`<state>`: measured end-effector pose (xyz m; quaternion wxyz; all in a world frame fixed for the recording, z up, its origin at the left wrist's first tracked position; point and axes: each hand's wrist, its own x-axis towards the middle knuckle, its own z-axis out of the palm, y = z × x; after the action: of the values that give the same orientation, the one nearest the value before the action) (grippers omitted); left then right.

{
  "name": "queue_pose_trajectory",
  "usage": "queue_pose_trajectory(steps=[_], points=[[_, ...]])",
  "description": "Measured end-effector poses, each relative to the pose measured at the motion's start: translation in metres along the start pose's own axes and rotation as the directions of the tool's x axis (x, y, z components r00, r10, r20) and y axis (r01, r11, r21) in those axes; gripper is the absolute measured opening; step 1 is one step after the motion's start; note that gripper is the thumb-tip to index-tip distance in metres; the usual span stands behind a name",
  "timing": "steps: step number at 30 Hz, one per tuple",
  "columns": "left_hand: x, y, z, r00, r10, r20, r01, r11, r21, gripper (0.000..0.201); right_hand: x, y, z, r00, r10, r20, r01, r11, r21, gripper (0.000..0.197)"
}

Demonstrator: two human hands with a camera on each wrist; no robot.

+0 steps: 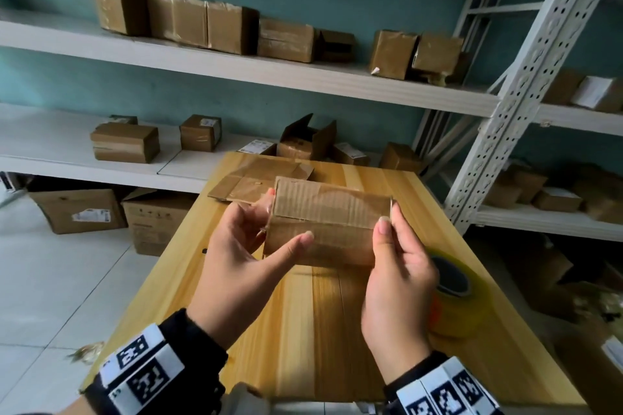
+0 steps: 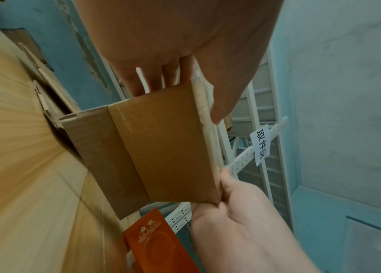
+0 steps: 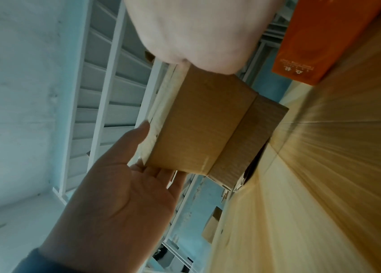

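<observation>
As you hold the cardboard box [image 1: 323,222] over the bench [image 1: 303,330], your left grip [image 1: 236,266] clasps one end. Your right grip [image 1: 397,290] pinches the other.

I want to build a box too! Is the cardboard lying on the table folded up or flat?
Flat. The cardboard lies spread on the table, flaps out, with no walls standing up.

A wooden table [image 1: 303,330] carries a flattened carton [image 1: 249,184] near its far edge and a tape roll [image 1: 472,310] (clear, orange core) at the right.
</observation>
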<state>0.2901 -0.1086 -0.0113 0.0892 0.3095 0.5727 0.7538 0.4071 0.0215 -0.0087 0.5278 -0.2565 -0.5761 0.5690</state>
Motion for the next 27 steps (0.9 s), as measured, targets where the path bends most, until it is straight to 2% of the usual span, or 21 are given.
queue_pose_trajectory(steps=[4,6,8,11,13,15,17,19,21,24,27], points=[[-0.002,0.0,0.002,0.999,0.035,-0.014,-0.035,0.999,-0.01,0.046,0.005,0.004,0.001,0.997,0.072,-0.032,-0.072,0.997,0.024,0.03],[-0.003,0.005,0.002,0.997,0.078,-0.003,-0.078,0.996,0.053,0.046,0.006,0.004,0.003,0.995,0.1,-0.018,-0.101,0.995,-0.015,0.036],[-0.006,0.012,0.002,0.989,0.148,0.025,-0.15,0.98,0.13,0.047,0.007,0.006,0.003,0.983,0.181,-0.02,-0.181,0.983,0.011,0.037],[-0.009,0.02,0.003,0.951,0.278,0.132,-0.305,0.912,0.276,0.051,0.015,0.005,0.002,0.916,0.402,0.007,-0.397,0.9,0.181,0.032],[-0.01,0.021,0.004,0.909,0.363,0.203,-0.415,0.835,0.361,0.053,0.021,0.003,0.0,0.877,0.478,0.034,-0.475,0.858,0.194,0.034],[-0.009,0.018,0.005,0.885,0.409,0.222,-0.464,0.809,0.362,0.05,0.027,0.004,-0.004,0.837,0.54,0.088,-0.544,0.805,0.237,0.036],[-0.008,0.014,0.005,0.894,0.408,0.185,-0.447,0.839,0.31,0.048,0.03,0.006,-0.007,0.834,0.52,0.186,-0.552,0.794,0.254,0.035],[-0.008,0.01,0.004,0.932,0.339,0.13,-0.362,0.9,0.242,0.055,0.031,0.005,-0.009,0.839,0.481,0.254,-0.537,0.808,0.243,0.04],[-0.007,0.008,0.002,0.958,0.25,0.141,-0.277,0.934,0.227,0.059,0.032,0.003,-0.009,0.837,0.464,0.291,-0.534,0.808,0.247,0.045],[-0.006,0.007,-0.001,0.958,0.212,0.196,-0.254,0.94,0.227,0.059,0.033,0.002,-0.009,0.87,0.383,0.311,-0.451,0.873,0.187,0.044],[-0.005,0.01,-0.006,0.959,0.211,0.19,-0.243,0.956,0.163,0.061,0.035,0.001,-0.008,0.874,0.322,0.363,-0.385,0.916,0.115,0.052]])
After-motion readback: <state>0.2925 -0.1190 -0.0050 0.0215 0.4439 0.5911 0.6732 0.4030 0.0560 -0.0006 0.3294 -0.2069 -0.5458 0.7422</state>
